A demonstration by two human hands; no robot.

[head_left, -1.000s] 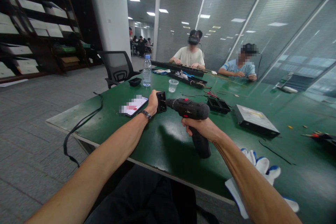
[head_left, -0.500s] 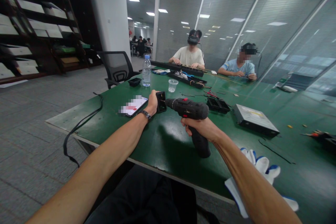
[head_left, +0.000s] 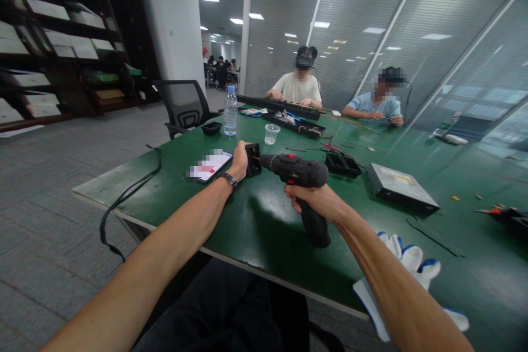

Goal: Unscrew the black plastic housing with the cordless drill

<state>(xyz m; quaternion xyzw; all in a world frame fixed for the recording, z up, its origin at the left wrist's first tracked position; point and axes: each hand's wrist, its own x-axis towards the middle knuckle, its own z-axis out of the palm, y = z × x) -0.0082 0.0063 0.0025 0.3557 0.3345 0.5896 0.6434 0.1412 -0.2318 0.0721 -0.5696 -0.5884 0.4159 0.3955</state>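
My right hand [head_left: 311,198] is wrapped round the grip of a black cordless drill [head_left: 303,169] with red details. The drill lies level, its chuck facing left. In my left hand [head_left: 240,161] a small black plastic box [head_left: 253,160] is held on edge, its hollow side toward the drill. The bit's tip reaches the box's inside; whether it touches a screw is too small to tell. A phone [head_left: 214,166] with a lit screen lies left of my left wrist. White gloves with blue trim [head_left: 410,258] lie partly under my right forearm.
A water bottle [head_left: 230,111], a plastic cup [head_left: 271,133] and a black tray [head_left: 212,128] stand beyond my left hand. Right of the drill are a black divided tray [head_left: 343,164] and a metal drive [head_left: 402,188]. Two people sit across the green table [head_left: 165,198].
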